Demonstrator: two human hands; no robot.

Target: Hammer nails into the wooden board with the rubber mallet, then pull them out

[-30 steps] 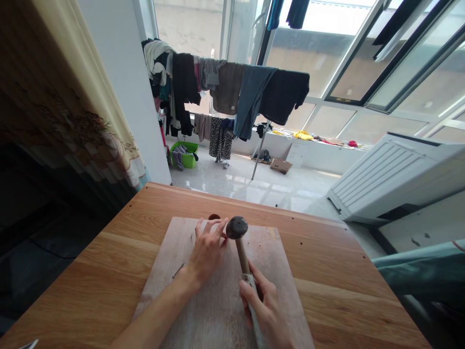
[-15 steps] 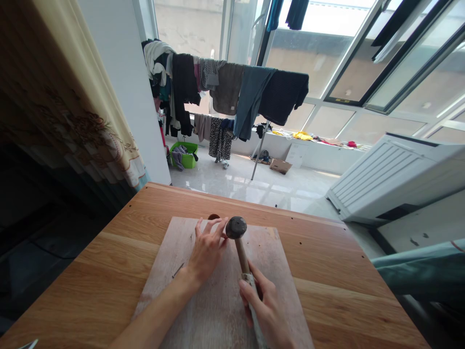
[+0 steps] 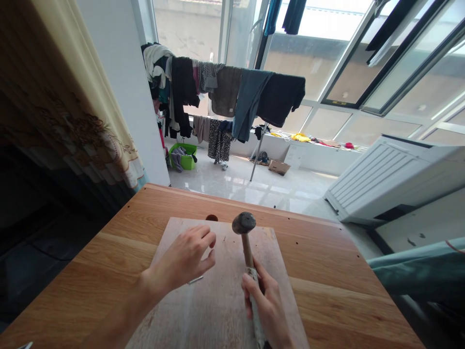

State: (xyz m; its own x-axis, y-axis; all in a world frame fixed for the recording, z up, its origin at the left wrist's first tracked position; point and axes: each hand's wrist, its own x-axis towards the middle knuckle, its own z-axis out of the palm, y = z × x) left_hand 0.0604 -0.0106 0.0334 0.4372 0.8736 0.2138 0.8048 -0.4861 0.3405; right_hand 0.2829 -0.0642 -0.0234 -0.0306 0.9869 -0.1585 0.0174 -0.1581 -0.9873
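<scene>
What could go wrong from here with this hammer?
The hammer in the right hand has its head near the left hand, so a stray swing might hit it. The metal piece lying on the board might skid if blows shake it. No clamp is visible, so the board could slide on the table.

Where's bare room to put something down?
The brown wooden table has bare stretches between its side edges and the pale rectangular board; small dark spots dot its far right. The board looks bare between the left forearm and right hand. It's crowded around that hand's black-headed wooden hammer, and where a thin silvery rod lies near the left hand.
</scene>
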